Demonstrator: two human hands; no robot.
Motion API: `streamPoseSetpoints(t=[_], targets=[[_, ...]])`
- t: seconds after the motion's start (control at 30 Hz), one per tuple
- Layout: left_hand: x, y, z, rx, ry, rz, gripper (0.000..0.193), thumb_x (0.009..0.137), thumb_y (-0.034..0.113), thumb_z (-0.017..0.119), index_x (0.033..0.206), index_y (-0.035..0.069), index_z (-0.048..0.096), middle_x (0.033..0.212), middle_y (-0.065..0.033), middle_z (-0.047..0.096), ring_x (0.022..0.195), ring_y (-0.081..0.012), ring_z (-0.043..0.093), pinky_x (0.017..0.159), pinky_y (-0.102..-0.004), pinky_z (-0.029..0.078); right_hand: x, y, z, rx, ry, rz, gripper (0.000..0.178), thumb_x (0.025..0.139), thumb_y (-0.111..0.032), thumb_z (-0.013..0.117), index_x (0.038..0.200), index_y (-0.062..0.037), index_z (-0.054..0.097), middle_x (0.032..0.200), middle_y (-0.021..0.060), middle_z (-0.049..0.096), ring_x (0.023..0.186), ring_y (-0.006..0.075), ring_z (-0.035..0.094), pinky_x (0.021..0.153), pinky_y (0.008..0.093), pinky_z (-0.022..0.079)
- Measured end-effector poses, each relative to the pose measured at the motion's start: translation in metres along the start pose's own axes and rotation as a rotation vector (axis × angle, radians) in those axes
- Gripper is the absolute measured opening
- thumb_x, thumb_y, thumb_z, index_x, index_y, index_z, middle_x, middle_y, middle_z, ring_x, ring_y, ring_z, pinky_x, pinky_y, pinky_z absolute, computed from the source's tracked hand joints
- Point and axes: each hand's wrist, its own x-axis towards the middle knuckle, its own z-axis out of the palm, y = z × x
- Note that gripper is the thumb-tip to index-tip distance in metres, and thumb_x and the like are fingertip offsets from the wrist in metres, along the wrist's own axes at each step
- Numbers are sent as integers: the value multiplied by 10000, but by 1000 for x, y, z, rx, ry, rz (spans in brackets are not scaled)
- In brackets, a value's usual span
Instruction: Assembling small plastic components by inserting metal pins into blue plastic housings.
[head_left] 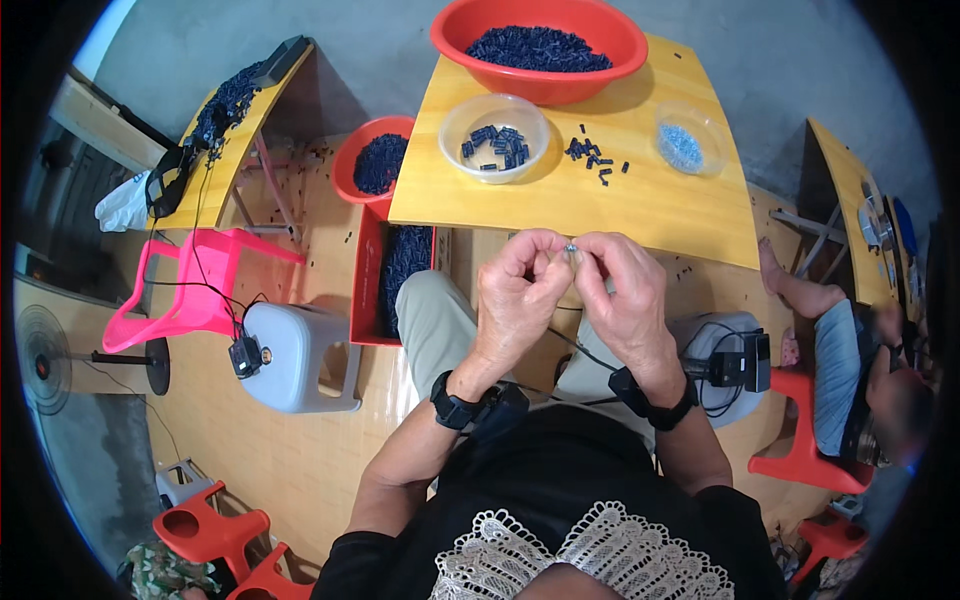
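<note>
My left hand (pixel 522 295) and my right hand (pixel 625 290) meet at the near edge of the yellow table (pixel 480 205). Between their fingertips is a tiny, pale, shiny piece (pixel 571 248), too small to name, pinched from both sides. Beyond them stands a clear round bowl (pixel 535 135) with several short dark-blue pieces in it. To its right, loose dark-blue pieces (pixel 590 155) lie scattered on the table. Farther right is a shallow clear dish (pixel 706 133) of small light-blue parts (pixel 680 148).
A big red basin (pixel 455 48) of dark pieces stands at the table's back. Left of the table are another red basin (pixel 345 165), a red crate (pixel 368 290), a pink chair (pixel 190 290) and a grey stool (pixel 300 360). At right, a person (pixel 835 370) sits by another table.
</note>
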Motion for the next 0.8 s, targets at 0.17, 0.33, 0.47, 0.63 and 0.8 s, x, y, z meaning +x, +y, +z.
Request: streamPoseSetpoints(t=[0.17,0.33,0.47,0.63,0.8], targets=[[-1,-8,-1,28,40,64,87,825,65,641,869,-8,624,554,82,430,524,2,361,458,-184,309,-4,-1,5,12,6,5,134,741,18,644,852,-10,575,740,129,602,653,296,598,561,364,476],[-2,-14,-6,-117,-18,-64,55,837,10,609,884,-12,626,661,94,488,585,25,393,513,-138,321,-5,1,6,-40,-13,-77,143,735,24,647,855,-11,579,740,127,603,654,294,599,558,365,478],[-5,-17,-5,-113,8,-43,56,833,1,613,886,-10,628,661,93,492,585,26,395,516,-136,327,-8,-3,9,20,-16,55,118,763,9,642,863,-7,581,734,128,611,640,275,606,562,332,484],[-7,-21,-8,116,44,99,64,826,13,625,885,-9,631,617,90,470,556,16,380,492,-152,318,-18,-1,16,310,-32,400,90,823,-35,628,898,10,603,716,89,636,589,145,599,559,264,480],[-10,-17,-9,200,56,155,65,817,30,631,870,-7,634,577,79,462,534,11,380,475,-168,325,-17,-2,13,579,-115,674,122,859,-75,611,920,30,628,726,28,637,600,61,569,527,201,457]])
